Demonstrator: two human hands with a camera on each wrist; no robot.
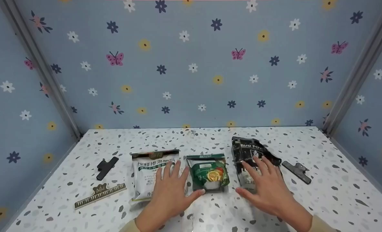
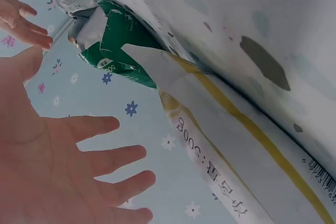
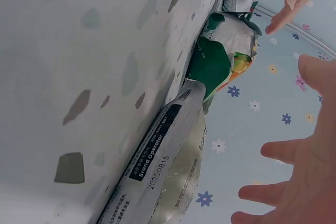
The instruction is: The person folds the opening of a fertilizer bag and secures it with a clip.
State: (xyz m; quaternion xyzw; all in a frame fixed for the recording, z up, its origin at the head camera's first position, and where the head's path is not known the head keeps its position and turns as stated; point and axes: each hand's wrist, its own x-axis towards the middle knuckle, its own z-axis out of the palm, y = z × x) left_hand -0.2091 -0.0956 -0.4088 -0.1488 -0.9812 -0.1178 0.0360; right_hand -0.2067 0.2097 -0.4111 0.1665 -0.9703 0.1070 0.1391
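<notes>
Three packaged bags lie side by side on the speckled tabletop. On the left is a white bag [image 1: 142, 177] with a dark top edge, in the middle a small green bag [image 1: 204, 175] with fruit pictures, on the right a black bag [image 1: 244, 149]. My left hand [image 1: 171, 195], fingers spread, hovers over the white bag and covers part of it. Likewise spread, my right hand [image 1: 271, 190] is above the black bag's lower part. Both wrist views show gaps between the palms and the bags; the left palm [image 2: 63, 166] and right palm [image 3: 310, 166] hold nothing.
A black clip [image 1: 107, 168] and an ornate toothed clip [image 1: 100, 196] lie at the left of the tabletop [image 1: 207, 138]. Another dark clip [image 1: 296, 172] sits right of the black bag. Blue flowered walls [image 1: 191, 80] enclose the back and both sides.
</notes>
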